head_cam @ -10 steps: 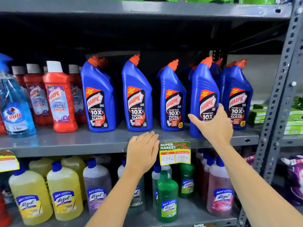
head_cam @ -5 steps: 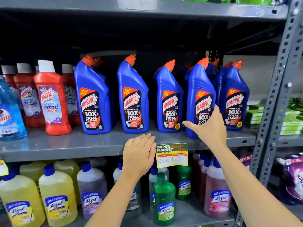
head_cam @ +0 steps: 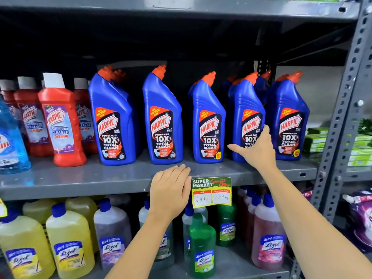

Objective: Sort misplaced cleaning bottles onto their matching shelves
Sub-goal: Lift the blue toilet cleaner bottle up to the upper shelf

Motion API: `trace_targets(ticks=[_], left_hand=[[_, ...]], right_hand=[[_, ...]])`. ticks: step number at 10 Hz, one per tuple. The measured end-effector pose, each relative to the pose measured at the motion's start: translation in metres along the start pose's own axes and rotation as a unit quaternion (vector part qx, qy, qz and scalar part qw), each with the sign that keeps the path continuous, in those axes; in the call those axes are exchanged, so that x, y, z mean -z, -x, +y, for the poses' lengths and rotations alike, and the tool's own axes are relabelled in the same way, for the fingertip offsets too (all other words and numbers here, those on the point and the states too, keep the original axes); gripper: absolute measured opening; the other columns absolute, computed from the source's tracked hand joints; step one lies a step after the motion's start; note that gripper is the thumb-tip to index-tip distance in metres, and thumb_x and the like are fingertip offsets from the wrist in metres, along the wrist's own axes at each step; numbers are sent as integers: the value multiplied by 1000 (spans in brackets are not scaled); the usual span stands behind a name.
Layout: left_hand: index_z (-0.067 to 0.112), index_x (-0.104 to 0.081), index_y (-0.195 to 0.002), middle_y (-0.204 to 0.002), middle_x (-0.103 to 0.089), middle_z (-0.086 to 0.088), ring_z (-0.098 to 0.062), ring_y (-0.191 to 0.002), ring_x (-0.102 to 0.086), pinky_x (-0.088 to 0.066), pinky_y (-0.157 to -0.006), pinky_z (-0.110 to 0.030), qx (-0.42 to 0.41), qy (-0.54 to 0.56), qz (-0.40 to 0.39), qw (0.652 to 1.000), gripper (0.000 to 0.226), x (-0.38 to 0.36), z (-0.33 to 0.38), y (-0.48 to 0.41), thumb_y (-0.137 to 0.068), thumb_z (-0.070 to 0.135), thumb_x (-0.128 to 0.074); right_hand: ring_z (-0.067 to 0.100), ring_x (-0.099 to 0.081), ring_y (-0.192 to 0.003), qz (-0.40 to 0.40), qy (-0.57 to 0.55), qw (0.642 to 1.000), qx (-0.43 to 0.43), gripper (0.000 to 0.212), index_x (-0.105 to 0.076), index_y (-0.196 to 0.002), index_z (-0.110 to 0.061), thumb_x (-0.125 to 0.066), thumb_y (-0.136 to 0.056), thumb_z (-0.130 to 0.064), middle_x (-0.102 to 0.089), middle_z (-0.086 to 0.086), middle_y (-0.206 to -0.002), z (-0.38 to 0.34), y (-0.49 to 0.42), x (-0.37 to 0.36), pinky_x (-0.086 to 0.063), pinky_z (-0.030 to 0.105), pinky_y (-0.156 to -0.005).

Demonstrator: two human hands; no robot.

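Observation:
Several blue Harpic toilet-cleaner bottles with orange caps stand in a row on the grey middle shelf [head_cam: 80, 178]. My right hand [head_cam: 255, 150] lies on the lower front of the fourth blue Harpic bottle [head_cam: 247, 101]. Its fingers curl round the bottle's right side and its thumb spreads out to the left. My left hand [head_cam: 171, 190] rests flat on the shelf's front edge, fingers together, holding nothing. Red Harpic bathroom cleaner bottles [head_cam: 60, 121] with white caps stand left of the blue row.
A pale blue spray bottle [head_cam: 10, 141] is at the far left. A yellow price tag [head_cam: 211, 192] hangs from the shelf edge beside my left hand. Below stand yellow [head_cam: 68, 248], purple, green [head_cam: 201, 248] and pink Lizol bottles. A perforated steel post [head_cam: 346, 109] rises at the right.
The view has shifted slightly to the right, so the shelf contents sit further left. Both hands stay where they were: the right on the fourth blue bottle, the left on the shelf edge.

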State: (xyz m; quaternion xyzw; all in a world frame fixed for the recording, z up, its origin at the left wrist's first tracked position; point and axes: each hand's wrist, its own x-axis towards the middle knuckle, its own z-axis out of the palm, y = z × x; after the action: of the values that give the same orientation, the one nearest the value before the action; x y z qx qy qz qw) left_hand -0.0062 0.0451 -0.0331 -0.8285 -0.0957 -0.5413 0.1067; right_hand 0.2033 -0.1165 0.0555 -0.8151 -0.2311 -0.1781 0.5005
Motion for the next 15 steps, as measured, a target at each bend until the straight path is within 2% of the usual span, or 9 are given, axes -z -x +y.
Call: trace_targets(ticks=[1,6,9,10,11,12,13,14,15], left_hand=[[12,-73,-109,-112,-74,-4,-22,-104,-68,-44,-85,-36,-1,-1,2,1000,36,0,0,1,-97,28,-44],[12,-73,-109,-112,-73,-4,-23,-104,-68,-44,-86,-37,12,2,-9,1000,37,0,2,0,-97,29,-42],[12,-72,-111,-114,-73,-4,-23,-106,-67,-47,-86,-39,26,6,-43,999,37,4,4,1,-98,28,-42],[10,-70,-117,-118,-71,-6,-25,-109,-66,-44,-89,-40,28,2,-58,998,39,8,7,0,-99,28,-39],[10,-60,-132,-137,-59,-7,-26,-127,-53,-36,-102,-40,21,17,-67,997,43,12,9,5,-101,26,-34],[14,-44,-145,-158,-33,-7,-23,-146,-25,-14,-119,-42,45,75,-60,994,47,10,12,45,-101,25,-34],[17,-40,-148,-162,-23,-7,-23,-149,-16,-10,-120,-39,76,114,-119,983,48,2,15,120,-101,26,-35],[14,-40,-148,-161,-19,-2,-21,-148,-20,-16,-119,-38,138,138,-260,946,49,-8,15,198,-102,30,-32],[14,-31,-152,-159,-10,3,-23,-149,-16,-13,-121,-42,135,78,-419,895,55,-21,11,249,-103,40,-28]], right_hand=[[28,-48,-130,-58,-56,997,-14,134,-5,-156,-21,-89,-58,-54,-47,7,-147,4,-5,6,-41,47,-106],[35,-58,-113,5,3,1000,-11,131,-8,-153,-24,-80,-55,-71,-56,13,-129,1,6,-1,-51,47,-85],[36,-55,-119,4,-4,1000,-19,132,-7,-154,-25,-79,-55,-72,-53,14,-134,2,7,-2,-48,51,-90],[36,-53,-122,-5,6,1000,-11,131,-4,-157,-21,-78,-60,-70,-53,15,-138,2,7,1,-47,50,-92],[32,-41,-138,29,-1,998,55,111,-11,-158,-13,-74,-77,-55,-40,14,-154,9,24,2,-41,49,-104],[28,-39,-140,169,-118,959,195,62,-40,-146,-4,-65,-92,-23,-43,16,-150,30,83,-13,-36,48,-111],[29,-46,-129,219,-166,930,244,40,-52,-131,-2,-57,-91,-10,-47,16,-135,71,160,-52,-41,51,-105],[24,-52,-120,84,-216,966,118,47,-48,-133,-14,-60,-87,-17,-45,3,-131,99,223,-92,-48,53,-92],[14,-50,-124,-50,-188,981,-12,77,-35,-146,-21,-73,-80,-35,-44,-2,-137,117,249,-121,-47,44,-99]])
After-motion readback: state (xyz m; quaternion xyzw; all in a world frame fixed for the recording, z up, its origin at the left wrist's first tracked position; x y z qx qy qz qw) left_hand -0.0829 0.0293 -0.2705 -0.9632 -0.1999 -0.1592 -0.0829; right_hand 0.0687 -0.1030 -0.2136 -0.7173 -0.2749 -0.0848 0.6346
